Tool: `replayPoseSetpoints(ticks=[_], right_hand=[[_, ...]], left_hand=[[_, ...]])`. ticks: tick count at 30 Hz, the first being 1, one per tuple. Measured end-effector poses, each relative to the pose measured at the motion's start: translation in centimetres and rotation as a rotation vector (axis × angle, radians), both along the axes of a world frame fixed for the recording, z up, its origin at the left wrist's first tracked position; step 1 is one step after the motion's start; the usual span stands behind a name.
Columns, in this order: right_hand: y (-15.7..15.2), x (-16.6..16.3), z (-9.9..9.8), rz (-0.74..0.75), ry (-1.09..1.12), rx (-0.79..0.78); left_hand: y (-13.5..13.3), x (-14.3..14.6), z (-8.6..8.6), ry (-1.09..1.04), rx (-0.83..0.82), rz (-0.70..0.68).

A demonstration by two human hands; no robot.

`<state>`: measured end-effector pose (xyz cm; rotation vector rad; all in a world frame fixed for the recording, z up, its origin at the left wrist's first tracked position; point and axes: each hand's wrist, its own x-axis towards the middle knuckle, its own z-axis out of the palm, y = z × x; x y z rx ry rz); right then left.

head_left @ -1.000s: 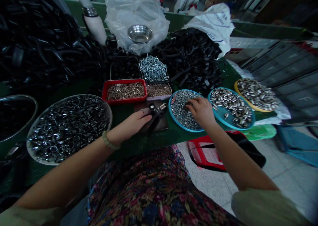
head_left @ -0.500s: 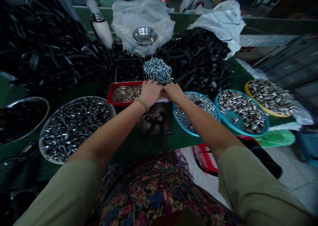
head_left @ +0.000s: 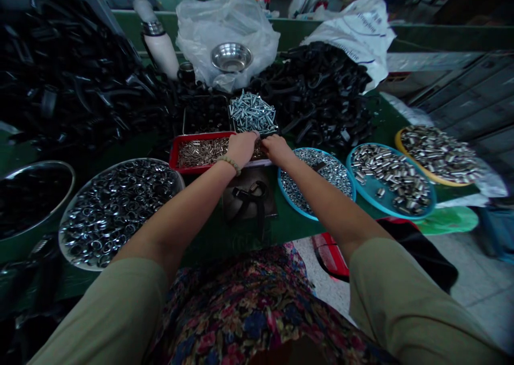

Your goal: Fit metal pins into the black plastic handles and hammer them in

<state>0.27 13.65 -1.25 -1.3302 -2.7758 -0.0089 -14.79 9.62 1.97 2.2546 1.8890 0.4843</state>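
My left hand (head_left: 242, 148), with a beaded bracelet on the wrist, bends over the right part of a red tray (head_left: 175, 156) of small brass-coloured pins (head_left: 203, 153). Its fingers are closed and their tips point away from me, so what they hold is hidden. Close beside it, my right hand (head_left: 277, 149) has its fingers curled together at the tray's right end; I cannot make out anything in them. Silvery screws (head_left: 252, 112) lie heaped just beyond both hands. Nearer to me, a black clamp-like part with a strap (head_left: 252, 194) rests on a dark metal plate (head_left: 233, 212).
At left stands a wide bowl of shiny rings (head_left: 120, 210). Blue trays hold small nut-like pieces (head_left: 333, 175) and metal cylinders (head_left: 391, 177); a yellow tray (head_left: 401, 145) holds more cylinders. Black parts (head_left: 321, 97) are piled behind. A steel bowl (head_left: 232, 57) and a flask (head_left: 163, 52) stand farther back.
Both hands stay at the tray with small finger movements. The left fingers have drawn in and turned toward the right hand. The view has shifted slightly.
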Motion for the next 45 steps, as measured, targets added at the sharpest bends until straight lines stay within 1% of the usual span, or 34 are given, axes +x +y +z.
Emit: replayPoseSetpoints(ticks=[3, 6, 8, 10, 12, 13, 16, 18, 20, 23, 31, 34, 37, 39, 45], right_hand=[[0.4, -0.1, -0.1, 0.008, 0.063, -0.027], [0.3, 0.2, 0.2, 0.002, 0.175, -0.072], [-0.6, 0.7, 0.6, -0.015, 0.278, -0.099], [-2.5, 1.4, 1.1, -0.026, 0.439, -0.154], [-5.1, 2.2, 1.4, -0.027, 0.585, -0.233], [-6.5, 2.6, 1.4, -0.019, 0.614, -0.265], [-9.9, 3.0, 0.7, 0.03, 0.599, -0.294], [-11.0, 2.8, -0.1, 0.061, 0.578, -0.264], [-11.3, 2.4, -0.8, 0.069, 0.551, -0.226], [-11.2, 1.9, -1.5, 0.07, 0.494, -0.178], [-11.4, 1.5, -1.9, 0.077, 0.401, -0.086], [-11.4, 1.5, -2.1, 0.068, 0.397, -0.07], [-11.4, 1.4, -2.0, 0.06, 0.395, -0.079], [-11.5, 1.4, -1.8, 0.069, 0.368, -0.081], [-11.9, 1.4, -1.9, 0.118, 0.176, -0.049]], left_hand=[[-1.7, -0.7, 0.3, -0.345, -0.009, -0.053], [-5.4, -1.6, 0.0, -0.658, -0.035, -0.11], [-8.4, -2.1, -0.6, -0.77, -0.057, -0.104], [-11.3, -2.3, -1.4, -0.79, -0.068, -0.074], [-13.4, -2.2, -2.3, -0.72, -0.067, -0.075], [-14.2, -2.0, -2.7, -0.65, -0.057, -0.083], [-15.4, -1.4, -3.8, -0.384, -0.012, -0.093], [-15.5, -1.2, -4.3, -0.239, 0.008, -0.086], [-15.6, -1.1, -4.5, -0.148, 0.009, -0.086], [-15.6, -1.1, -4.3, -0.067, 0.0, -0.085], [-15.8, -0.6, -3.4, 0.128, -0.028, -0.064], [-15.9, -0.5, -3.2, 0.192, -0.036, -0.101], [-16.1, -0.5, -2.8, 0.226, -0.043, -0.154], [-16.3, -0.4, -2.6, 0.23, -0.056, -0.162], [-16.4, -0.2, -2.3, 0.207, -0.069, -0.153]])
